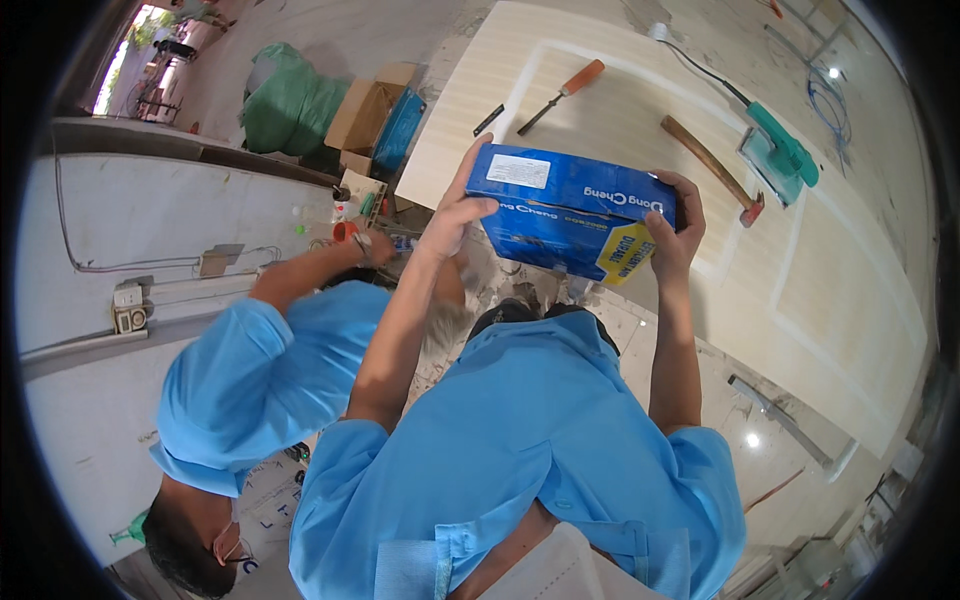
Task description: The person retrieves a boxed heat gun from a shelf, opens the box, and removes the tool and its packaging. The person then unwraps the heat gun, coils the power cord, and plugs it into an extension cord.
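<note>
While gripped at both ends — blue box (570, 210), white label on top, yellow patch below — left hand (452, 215), right hand (678, 232).

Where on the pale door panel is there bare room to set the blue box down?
Bare patches: the door panel right of the hammer, and the strip between the chisel and hammer. Crowded: the top right by the green power tool. Both hands, left hand and right hand, hold the blue box.

a blue cardboard box (570, 210) with a yellow corner patch, closed, held tilted above the floor.
</note>
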`<state>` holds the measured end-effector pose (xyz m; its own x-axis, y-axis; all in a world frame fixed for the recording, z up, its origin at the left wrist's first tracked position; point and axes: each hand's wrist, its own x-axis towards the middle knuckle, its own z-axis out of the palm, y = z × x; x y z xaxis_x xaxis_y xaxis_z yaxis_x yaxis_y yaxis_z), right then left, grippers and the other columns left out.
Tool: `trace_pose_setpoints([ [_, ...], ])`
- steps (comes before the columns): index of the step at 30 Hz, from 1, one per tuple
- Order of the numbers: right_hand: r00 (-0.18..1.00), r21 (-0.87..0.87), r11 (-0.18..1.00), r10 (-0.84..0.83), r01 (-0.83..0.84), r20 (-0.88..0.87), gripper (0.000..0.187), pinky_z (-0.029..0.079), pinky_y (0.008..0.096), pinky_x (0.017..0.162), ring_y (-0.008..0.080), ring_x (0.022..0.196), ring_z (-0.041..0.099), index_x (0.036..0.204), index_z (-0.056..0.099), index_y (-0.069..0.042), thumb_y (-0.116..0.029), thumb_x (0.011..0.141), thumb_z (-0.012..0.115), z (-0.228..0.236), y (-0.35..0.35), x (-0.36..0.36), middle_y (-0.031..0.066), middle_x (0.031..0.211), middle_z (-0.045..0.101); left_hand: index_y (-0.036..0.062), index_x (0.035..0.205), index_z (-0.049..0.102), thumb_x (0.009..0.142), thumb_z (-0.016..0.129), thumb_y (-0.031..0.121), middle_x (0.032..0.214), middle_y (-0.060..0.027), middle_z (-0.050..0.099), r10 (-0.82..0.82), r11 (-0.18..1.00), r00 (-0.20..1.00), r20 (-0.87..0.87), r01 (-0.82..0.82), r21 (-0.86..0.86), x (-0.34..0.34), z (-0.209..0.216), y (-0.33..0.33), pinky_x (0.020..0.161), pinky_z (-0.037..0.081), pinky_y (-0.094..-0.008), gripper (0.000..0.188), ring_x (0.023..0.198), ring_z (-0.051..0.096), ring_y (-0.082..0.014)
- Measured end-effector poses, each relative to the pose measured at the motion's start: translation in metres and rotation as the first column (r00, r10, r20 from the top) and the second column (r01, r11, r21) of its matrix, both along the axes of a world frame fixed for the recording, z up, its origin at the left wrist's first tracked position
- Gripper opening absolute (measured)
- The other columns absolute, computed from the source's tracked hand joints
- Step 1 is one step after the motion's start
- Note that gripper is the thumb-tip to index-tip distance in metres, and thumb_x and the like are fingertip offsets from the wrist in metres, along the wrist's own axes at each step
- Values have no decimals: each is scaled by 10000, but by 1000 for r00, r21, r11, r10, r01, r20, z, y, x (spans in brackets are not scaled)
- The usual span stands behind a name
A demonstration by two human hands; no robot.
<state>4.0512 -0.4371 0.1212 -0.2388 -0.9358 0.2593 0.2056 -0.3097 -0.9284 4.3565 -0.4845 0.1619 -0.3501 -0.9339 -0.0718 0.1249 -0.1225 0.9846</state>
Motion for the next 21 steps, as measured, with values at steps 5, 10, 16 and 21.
trace_pose_setpoints([
  [5, 867, -18, 1000, -28, 22, -498, 456, 497, 359, 959, 248, 1071, 634, 1180, 657, -23, -191, 778, 791, 43, -1, -9, 120, 1179, 656, 46, 1599, 273, 783, 697, 182, 1459, -138, 493, -19, 997, 995, 98, 26, -70, -1, 9, 3, 1162, 286, -340, 929, 1360, 452, -237],
  [10, 358, 6, 984, 71, -180, -931, 466, 527, 404, 899, 305, 1013, 664, 1174, 694, -61, -319, 797, 788, 106, -16, -13, 142, 1151, 684, 44, 1589, 288, 799, 681, 152, 1427, -144, 508, -91, 992, 996, 2, 91, -87, -23, 11, -2, 1142, 316, -339, 889, 1322, 484, -235],
  [16, 212, 173, 946, 235, -276, -949, 586, 534, 413, 868, 322, 988, 685, 1226, 665, -53, -468, 822, 748, 127, -36, 21, 147, 1114, 692, 47, 1590, 281, 813, 633, 85, 1421, -145, 504, -111, 993, 982, -150, 103, -63, -41, 13, -2, 1156, 311, -351, 855, 1330, 477, -247],
  [21, 153, 205, 903, 279, -377, -948, 609, 537, 430, 850, 355, 957, 693, 1257, 648, -44, -438, 804, 753, 130, -56, 39, 178, 1068, 711, 57, 1583, 307, 784, 673, 52, 1464, -146, 471, -130, 979, 991, -22, 125, -162, -35, 14, -7, 1163, 318, -355, 879, 1388, 425, -253],
])
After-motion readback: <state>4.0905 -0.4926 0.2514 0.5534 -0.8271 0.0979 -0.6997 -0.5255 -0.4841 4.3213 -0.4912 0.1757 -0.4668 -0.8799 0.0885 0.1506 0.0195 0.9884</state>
